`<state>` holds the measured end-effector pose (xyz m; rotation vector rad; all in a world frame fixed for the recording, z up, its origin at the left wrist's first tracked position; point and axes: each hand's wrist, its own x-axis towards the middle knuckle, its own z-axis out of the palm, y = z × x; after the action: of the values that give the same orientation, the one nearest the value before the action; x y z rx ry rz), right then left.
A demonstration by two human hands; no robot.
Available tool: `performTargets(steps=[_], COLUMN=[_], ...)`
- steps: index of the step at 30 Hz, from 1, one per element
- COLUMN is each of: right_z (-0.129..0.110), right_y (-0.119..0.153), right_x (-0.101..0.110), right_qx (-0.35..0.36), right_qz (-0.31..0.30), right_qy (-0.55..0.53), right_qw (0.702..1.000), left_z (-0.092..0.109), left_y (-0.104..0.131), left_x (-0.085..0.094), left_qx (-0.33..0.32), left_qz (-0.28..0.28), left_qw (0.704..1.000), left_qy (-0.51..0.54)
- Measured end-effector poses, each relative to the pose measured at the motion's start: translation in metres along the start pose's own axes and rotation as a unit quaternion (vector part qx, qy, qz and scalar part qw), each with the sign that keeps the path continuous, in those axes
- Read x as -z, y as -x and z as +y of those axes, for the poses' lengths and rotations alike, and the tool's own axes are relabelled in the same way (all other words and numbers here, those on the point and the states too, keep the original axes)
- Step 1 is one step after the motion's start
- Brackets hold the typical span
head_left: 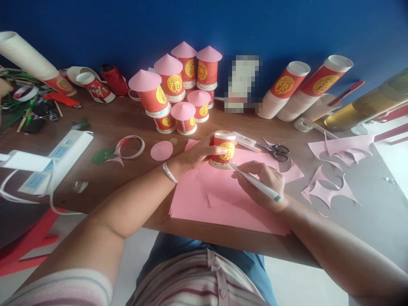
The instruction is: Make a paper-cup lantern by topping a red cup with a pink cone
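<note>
My left hand [204,152] is wrapped round a red paper cup [219,144] with a yellow emblem, its thumb lying across the front. The cup stands upside down, rim low, over a stack of pink paper [197,191]. In my right hand [264,182] is a white marker [259,185], its tip at the cup's lower edge. Behind the cup lie a white and orange pen [247,141] and black-handled scissors [279,152]. A pink paper disc [161,151] rests left of my left hand.
Several red cups with pink cone tops [167,66] stand behind. Stacked cups [280,91] lean at the back right, near a tape roll [304,124]. Pink scraps [331,193] lie right. A power strip [60,159], a paper ring [130,147] and clutter are left.
</note>
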<state>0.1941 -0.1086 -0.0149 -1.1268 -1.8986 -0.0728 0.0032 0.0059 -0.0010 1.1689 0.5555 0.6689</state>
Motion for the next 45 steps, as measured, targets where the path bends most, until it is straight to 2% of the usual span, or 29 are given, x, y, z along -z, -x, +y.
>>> performTargets(steps=[3, 8, 15, 27, 33, 39, 45], right_z=[0.003, 0.007, 0.005, 0.003, 0.005, 0.007, 0.01], right_y=[-0.002, -0.008, -0.009, -0.007, -0.009, -0.011, -0.009], right_x=[0.0, 0.001, -0.001, 0.0, -0.001, -0.001, -0.002], right_qx=[0.042, 0.11, 0.106, 0.109, 0.119, 0.126, 0.126], right_qz=[-0.006, -0.008, -0.013, -0.017, 0.005, 0.012, -0.002], right_qy=[-0.013, -0.033, -0.014, -0.004, -0.007, 0.002, -0.009], right_qw=[0.999, 0.993, 0.994, 0.994, 0.993, 0.992, 0.992], left_z=[0.001, 0.002, -0.008, -0.003, -0.004, -0.008, -0.002], left_y=[0.0, 0.004, -0.002, 0.003, 0.001, -0.003, 0.002], left_x=[-0.001, -0.001, 0.008, 0.002, 0.004, 0.007, 0.002], left_qx=[-0.007, -0.007, -0.021, -0.01, -0.014, -0.028, -0.01], left_qz=[-0.026, -0.024, -0.068, -0.052, -0.05, -0.078, -0.043], left_qw=[1.0, 1.0, 0.997, 0.999, 0.999, 0.997, 0.999], left_qy=[-0.005, -0.004, 0.001, -0.001, -0.011, -0.01, -0.031])
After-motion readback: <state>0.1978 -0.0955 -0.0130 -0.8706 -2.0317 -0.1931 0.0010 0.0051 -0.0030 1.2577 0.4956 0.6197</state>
